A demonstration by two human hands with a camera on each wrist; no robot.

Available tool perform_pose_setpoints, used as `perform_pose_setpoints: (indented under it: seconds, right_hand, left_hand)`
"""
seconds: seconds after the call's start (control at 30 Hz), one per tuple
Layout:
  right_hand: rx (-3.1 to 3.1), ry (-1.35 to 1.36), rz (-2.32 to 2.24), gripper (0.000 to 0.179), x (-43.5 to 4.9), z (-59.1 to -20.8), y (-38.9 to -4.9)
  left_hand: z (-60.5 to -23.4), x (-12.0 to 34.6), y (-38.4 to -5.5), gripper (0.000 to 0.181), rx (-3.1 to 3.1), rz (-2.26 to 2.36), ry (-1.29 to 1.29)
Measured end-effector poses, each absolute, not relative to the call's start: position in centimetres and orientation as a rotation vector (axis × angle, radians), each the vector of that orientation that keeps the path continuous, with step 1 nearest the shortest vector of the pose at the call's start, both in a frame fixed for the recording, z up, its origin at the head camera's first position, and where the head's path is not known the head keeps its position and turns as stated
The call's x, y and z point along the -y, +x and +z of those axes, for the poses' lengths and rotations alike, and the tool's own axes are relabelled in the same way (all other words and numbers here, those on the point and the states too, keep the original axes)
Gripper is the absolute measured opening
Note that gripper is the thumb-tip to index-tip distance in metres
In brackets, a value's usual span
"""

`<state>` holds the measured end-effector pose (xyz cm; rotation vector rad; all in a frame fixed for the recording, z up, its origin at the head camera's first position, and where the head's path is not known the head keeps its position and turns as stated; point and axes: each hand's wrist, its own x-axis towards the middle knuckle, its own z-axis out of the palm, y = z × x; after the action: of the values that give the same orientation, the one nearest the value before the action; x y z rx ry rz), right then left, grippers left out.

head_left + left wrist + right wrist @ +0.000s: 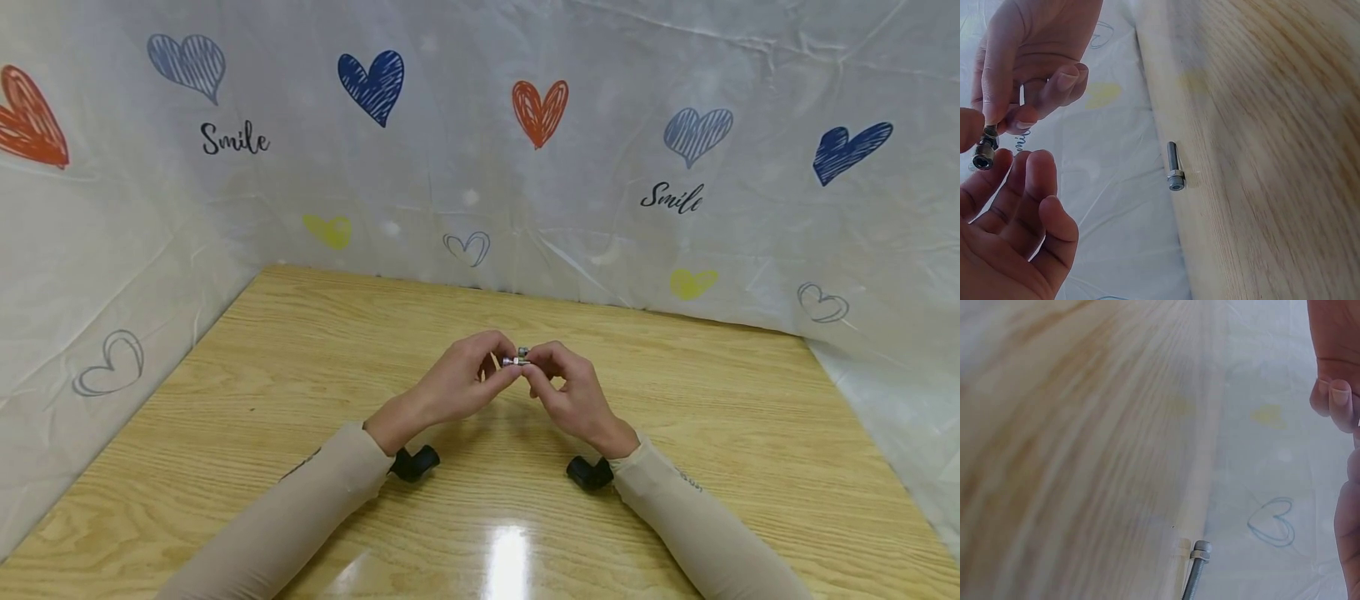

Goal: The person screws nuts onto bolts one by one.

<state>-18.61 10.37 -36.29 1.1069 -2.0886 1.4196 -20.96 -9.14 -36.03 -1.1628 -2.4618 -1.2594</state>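
A small metal socket-head bolt [507, 362] with a nut [517, 361] on it is held between both hands, above the table. My left hand [465, 379] pinches it at the head end. From the other side my right hand [573, 392] pinches the shank end, its fingertips covering part of it. In the left wrist view the socket of the held bolt [984, 156] faces the camera. A second bolt [1173, 165], also with a nut near its head, lies on the table beyond the hands; its lower part is cut off in the right wrist view [1197, 562].
The wooden table [300, 350] fills the space under the arms. Behind it and at both sides hangs a pale sheet [465, 183] printed with hearts and lettering. Black wrist devices [416, 463] sit at the cuffs of the beige sleeves [285, 517].
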Motion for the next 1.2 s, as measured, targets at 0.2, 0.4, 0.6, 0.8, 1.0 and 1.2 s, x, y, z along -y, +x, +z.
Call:
perform_pose_setpoints:
  seconds: [0.2, 0.4, 0.6, 0.8, 1.0, 1.2]
  right_hand:
    - [2.089, 1.103, 1.423, 0.014, -10.33, -36.22, -18.61]
    - [2.093, 1.111, 1.427, 0.015, -10.37, -36.15, -18.57]
    - [2.103, 1.106, 1.433, 0.014, -10.36, -36.07, -18.51]
    - [2.106, 1.098, 1.433, 0.013, -10.33, -36.08, -18.52]
    - [2.090, 1.110, 1.426, 0.014, -10.32, -36.07, -18.51]
    - [2.091, 1.107, 1.424, 0.015, -10.32, -36.00, -18.38]
  left_hand:
    - [-35.90, 9.14, -21.07, 0.018, 2.439, -1.257, -1.167]
    - [-35.78, 9.07, -21.07, 0.018, 2.412, -1.223, -1.176]
    - [-35.63, 9.01, -20.90, 0.011, 2.413, -1.220, -1.180]
    - [-35.62, 9.07, -20.78, 0.007, 2.432, -1.240, -1.179]
    - [-35.85, 9.14, -20.92, 0.007, 2.441, -1.246, -1.181]
    - [-36.00, 9.19, -20.92, 0.008, 2.477, -1.245, -1.167]
